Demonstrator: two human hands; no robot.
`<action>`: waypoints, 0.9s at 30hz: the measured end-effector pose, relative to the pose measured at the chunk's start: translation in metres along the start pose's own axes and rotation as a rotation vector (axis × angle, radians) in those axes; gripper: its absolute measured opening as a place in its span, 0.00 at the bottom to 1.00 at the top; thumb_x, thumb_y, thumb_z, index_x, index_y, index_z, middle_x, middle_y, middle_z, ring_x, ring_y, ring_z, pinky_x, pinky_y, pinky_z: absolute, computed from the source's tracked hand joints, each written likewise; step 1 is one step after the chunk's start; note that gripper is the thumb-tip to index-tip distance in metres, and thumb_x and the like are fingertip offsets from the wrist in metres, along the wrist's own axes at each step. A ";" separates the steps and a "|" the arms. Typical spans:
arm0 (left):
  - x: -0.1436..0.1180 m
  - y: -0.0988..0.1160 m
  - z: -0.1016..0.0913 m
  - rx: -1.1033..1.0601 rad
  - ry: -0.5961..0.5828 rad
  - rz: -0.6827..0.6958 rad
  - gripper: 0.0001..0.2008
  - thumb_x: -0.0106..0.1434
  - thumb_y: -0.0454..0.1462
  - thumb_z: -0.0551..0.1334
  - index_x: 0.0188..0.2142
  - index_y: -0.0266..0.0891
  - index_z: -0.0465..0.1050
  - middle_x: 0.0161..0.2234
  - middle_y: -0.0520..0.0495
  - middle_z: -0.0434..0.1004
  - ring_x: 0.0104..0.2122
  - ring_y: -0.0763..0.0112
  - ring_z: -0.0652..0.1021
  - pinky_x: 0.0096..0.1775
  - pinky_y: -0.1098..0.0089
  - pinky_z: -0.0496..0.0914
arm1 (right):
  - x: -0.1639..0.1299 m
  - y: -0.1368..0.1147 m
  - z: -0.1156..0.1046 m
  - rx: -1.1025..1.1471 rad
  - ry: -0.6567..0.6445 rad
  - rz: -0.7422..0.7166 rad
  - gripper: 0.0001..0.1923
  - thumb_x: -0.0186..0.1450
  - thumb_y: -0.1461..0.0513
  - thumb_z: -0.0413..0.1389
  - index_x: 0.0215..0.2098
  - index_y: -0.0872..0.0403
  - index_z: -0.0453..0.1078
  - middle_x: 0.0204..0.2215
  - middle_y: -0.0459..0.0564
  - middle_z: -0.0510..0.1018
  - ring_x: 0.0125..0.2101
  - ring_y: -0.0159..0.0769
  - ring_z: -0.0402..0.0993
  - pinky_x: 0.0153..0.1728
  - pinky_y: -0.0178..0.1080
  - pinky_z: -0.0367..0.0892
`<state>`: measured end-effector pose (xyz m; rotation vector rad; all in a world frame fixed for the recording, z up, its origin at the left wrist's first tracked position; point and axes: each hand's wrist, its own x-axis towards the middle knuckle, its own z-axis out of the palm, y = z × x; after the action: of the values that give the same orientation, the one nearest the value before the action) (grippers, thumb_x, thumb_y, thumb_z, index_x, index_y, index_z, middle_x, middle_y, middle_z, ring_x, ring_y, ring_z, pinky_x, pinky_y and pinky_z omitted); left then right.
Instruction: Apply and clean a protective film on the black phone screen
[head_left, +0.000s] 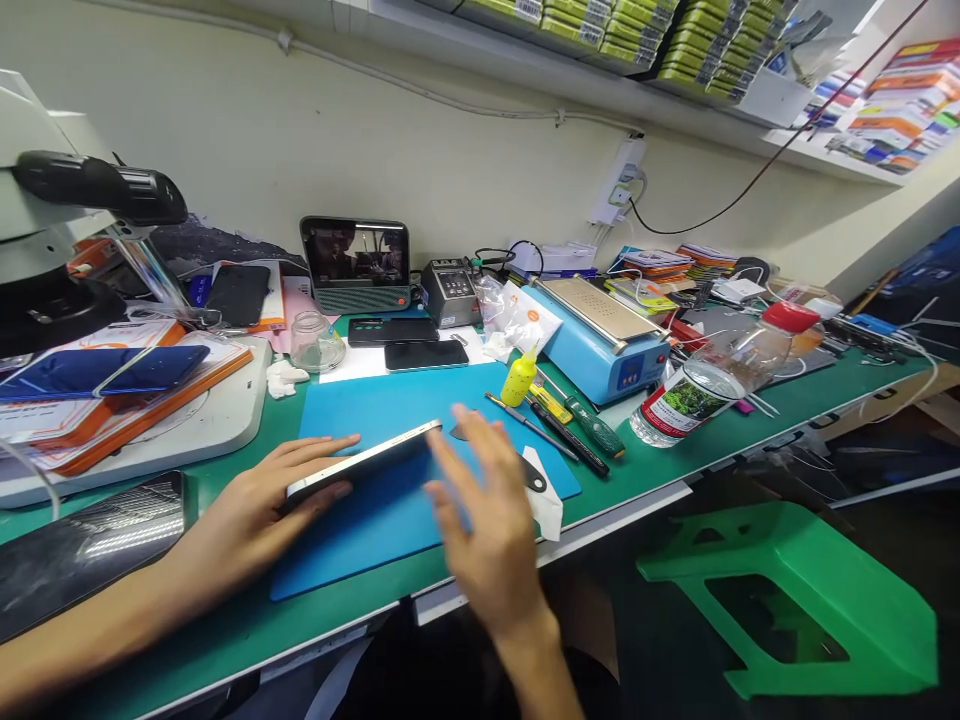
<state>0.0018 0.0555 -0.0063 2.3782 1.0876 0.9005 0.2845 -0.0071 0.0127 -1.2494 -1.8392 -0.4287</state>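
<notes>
Left hand [255, 510]: clamped on the near end of a phone [360, 462], fingers over the top face, thumb tucked below; the phone is tilted up on its long edge.
Right hand [487, 520]: blurred, open with fingers spread, nothing held; it is seen just beside the phone's far end, over the blue mat [375, 530].
Phone: a slim slab with a pale metal edge, lifted off the mat at the middle of the bench [675, 465].
Handling: judged stiff, light and smooth-sided, so likely slippery; glass faces are probably fragile, and bending should be avoided.
Where to hold: the long side rails are judged safest, one hand at each end, with faces left unpressed.
Tools: a yellow bottle [519, 378], tweezers and screwdrivers [581, 425] are laid near the mat's right side, apart from both hands.
Also near: a clear plastic bottle [712, 380] is lying on its side, a blue heating plate [600, 340] behind the tools.
Left side: a white pad with a blue phone [97, 370] is seen.
</notes>
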 end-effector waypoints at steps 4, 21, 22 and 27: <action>0.001 0.003 0.002 -0.177 -0.015 -0.165 0.21 0.74 0.57 0.67 0.62 0.59 0.81 0.67 0.54 0.82 0.66 0.53 0.80 0.68 0.55 0.74 | -0.005 0.069 -0.026 -0.183 0.197 0.251 0.17 0.82 0.63 0.51 0.62 0.55 0.78 0.55 0.61 0.86 0.57 0.48 0.82 0.58 0.51 0.76; 0.025 0.007 0.001 -0.400 0.070 -0.369 0.23 0.79 0.53 0.64 0.61 0.40 0.75 0.53 0.42 0.81 0.45 0.62 0.83 0.49 0.56 0.82 | 0.003 0.164 -0.025 -0.415 -0.083 0.179 0.17 0.72 0.47 0.51 0.35 0.40 0.80 0.31 0.60 0.84 0.29 0.58 0.70 0.31 0.56 0.56; 0.026 0.008 0.000 -0.387 0.075 -0.369 0.22 0.79 0.52 0.64 0.61 0.40 0.75 0.54 0.42 0.81 0.47 0.61 0.83 0.51 0.54 0.82 | 0.004 0.167 -0.024 -0.397 -0.091 0.157 0.15 0.71 0.47 0.52 0.34 0.40 0.77 0.30 0.60 0.84 0.28 0.59 0.70 0.30 0.57 0.56; 0.027 0.012 -0.003 -0.308 0.062 -0.377 0.22 0.79 0.52 0.63 0.62 0.40 0.75 0.59 0.39 0.80 0.55 0.55 0.82 0.59 0.47 0.79 | 0.006 0.164 -0.018 -0.426 -0.008 0.143 0.11 0.72 0.50 0.53 0.33 0.41 0.71 0.28 0.60 0.81 0.29 0.62 0.72 0.32 0.57 0.57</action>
<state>0.0198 0.0691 0.0134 1.8302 1.2626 0.9298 0.4366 0.0565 -0.0003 -1.6559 -1.7020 -0.7644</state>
